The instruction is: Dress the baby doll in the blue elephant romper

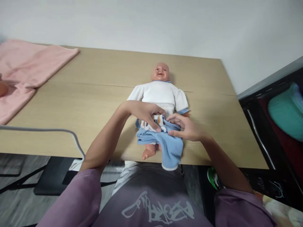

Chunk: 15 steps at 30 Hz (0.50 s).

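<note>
A baby doll (160,73) in a white shirt (161,93) lies on its back on the wooden table (94,94), head away from me. Light blue trousers (170,146) are bunched around its legs, below a printed nappy (158,119). My left hand (146,113) lies over the doll's waist with its fingers curled on the trousers' upper edge. My right hand (186,127) pinches the same edge at the doll's right-hand side. One bare foot (147,153) sticks out under the cloth near the table's front edge.
A pink cloth (26,67) lies spread at the table's far left. A grey cable (54,130) runs along the front left edge. A dark shelf with a teal object (286,110) stands to the right. The wall is right behind the table.
</note>
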### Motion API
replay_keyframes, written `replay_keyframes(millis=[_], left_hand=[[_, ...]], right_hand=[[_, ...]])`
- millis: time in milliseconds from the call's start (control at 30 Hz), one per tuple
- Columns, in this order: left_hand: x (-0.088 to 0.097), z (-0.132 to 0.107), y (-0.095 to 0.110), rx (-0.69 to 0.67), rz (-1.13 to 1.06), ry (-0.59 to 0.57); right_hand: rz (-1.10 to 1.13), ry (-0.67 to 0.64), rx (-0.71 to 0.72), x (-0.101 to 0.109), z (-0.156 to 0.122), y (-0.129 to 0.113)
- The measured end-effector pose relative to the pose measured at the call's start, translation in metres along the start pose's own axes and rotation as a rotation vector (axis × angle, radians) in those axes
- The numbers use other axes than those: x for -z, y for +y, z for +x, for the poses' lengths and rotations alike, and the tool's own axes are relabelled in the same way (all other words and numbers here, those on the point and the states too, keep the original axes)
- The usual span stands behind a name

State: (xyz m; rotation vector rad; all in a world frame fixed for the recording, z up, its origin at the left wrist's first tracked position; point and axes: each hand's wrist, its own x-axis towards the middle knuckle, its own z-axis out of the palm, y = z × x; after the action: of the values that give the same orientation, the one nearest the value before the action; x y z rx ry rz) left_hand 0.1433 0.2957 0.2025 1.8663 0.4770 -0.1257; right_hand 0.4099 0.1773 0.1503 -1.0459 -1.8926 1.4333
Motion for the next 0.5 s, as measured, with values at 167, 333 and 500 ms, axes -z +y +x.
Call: replay_keyframes(millis=[167, 333, 500], left_hand=[[0.015, 0.012, 0.01, -0.012, -0.121, -0.123], [0.011, 0.023, -0.01, -0.042, -0.343, -0.113], [0.005, 0.036, -0.032, -0.173, -0.386, -0.289]], right_hand=[[-0.18, -0.184, -0.061, 0.011, -0.002, -0.015], [0.202, -0.033, -0.011, 0.005, -0.003, -0.016], [0.24, -0.05, -0.141, 0.01, -0.01, -0.009]])
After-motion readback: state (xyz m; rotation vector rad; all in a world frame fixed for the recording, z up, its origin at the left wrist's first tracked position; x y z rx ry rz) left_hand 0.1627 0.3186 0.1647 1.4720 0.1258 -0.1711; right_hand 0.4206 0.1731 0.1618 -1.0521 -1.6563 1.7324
